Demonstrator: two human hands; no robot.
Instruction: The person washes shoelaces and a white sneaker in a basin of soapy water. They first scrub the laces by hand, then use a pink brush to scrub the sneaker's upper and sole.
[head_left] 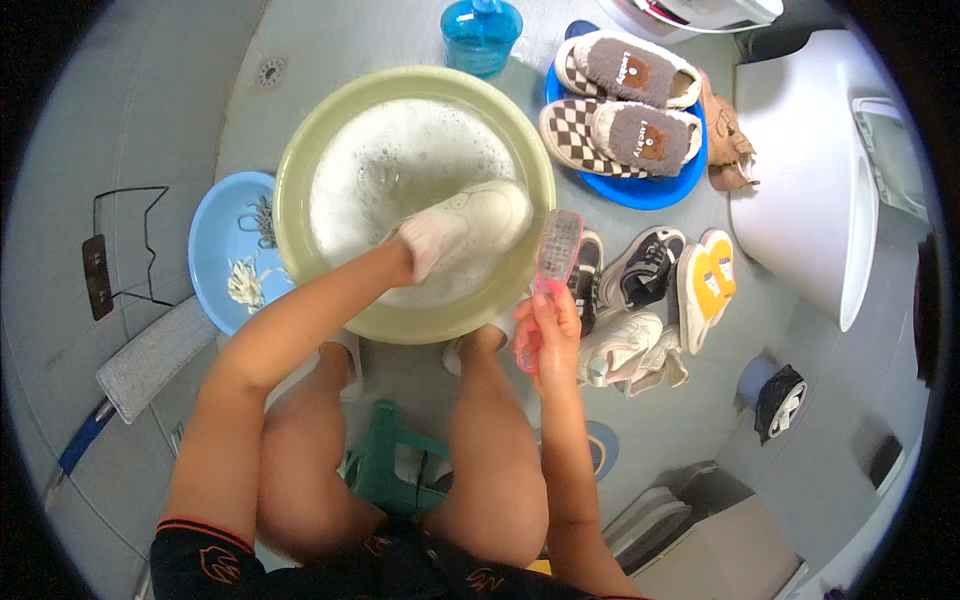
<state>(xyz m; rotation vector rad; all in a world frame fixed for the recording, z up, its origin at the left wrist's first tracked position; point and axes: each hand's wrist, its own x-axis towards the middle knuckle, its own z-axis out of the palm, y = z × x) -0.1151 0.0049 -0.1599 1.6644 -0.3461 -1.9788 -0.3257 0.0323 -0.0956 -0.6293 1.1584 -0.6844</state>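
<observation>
A white sneaker [470,225] is held over the foamy water [370,180] in a large pale-green basin [300,270], its toe toward the right rim. My left hand [401,258] is pushed into the sneaker's opening; only the wrist shows and the fingers are hidden inside. My right hand [552,335] is closed round the handle of a pink scrubbing brush [560,243], just outside the basin's right rim. The brush stands apart from the sneaker, its grey bristles facing up.
Left of the basin, a light-blue basin [205,250] holds grey and white laces. A blue basin [650,195] with checkered shoes stands back right, beside a blue-liquid container [482,40]. Black sneakers [645,265], white shoes [620,345] and yellow insoles [708,285] lie right. A green stool [385,465] is beneath me.
</observation>
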